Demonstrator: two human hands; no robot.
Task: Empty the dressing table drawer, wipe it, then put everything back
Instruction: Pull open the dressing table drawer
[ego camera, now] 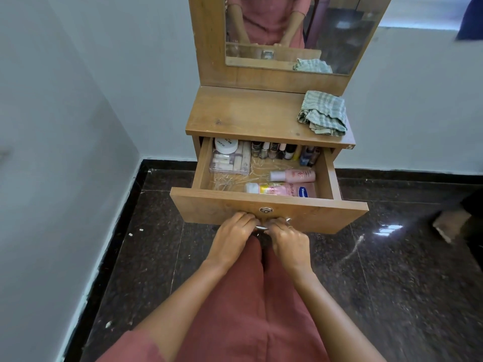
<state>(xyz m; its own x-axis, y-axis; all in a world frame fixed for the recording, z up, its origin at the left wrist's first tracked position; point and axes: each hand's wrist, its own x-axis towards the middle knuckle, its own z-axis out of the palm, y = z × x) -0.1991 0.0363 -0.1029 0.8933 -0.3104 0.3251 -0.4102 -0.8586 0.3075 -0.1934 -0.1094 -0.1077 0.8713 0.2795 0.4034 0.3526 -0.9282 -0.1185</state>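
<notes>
Over my rust-red dress [248, 322], my left hand [234, 231] and right hand [286, 237] curl side by side round the metal handle [261, 227].
The drawer [209, 205] stands open just beyond my knuckles, holding nail-polish bottles [274, 150], pink lotion bottles [292, 175] and a clear case [230, 163]; the checked cloth [324, 113] lies on the tabletop [248, 116].

Pale blue-grey painted walls [65, 100] meet in a corner at left. Dark speckled polished stone floor [392, 296], with black stone skirting [122, 231] along the wall base. Brown wood-laminate bench [243, 113] against back wall, tall rectangular mirror [339, 35] in matching wood frame upright at its rear. White light glare [386, 229] on floor right of bench. Small white flecks [141, 229] on floor at left.
</notes>
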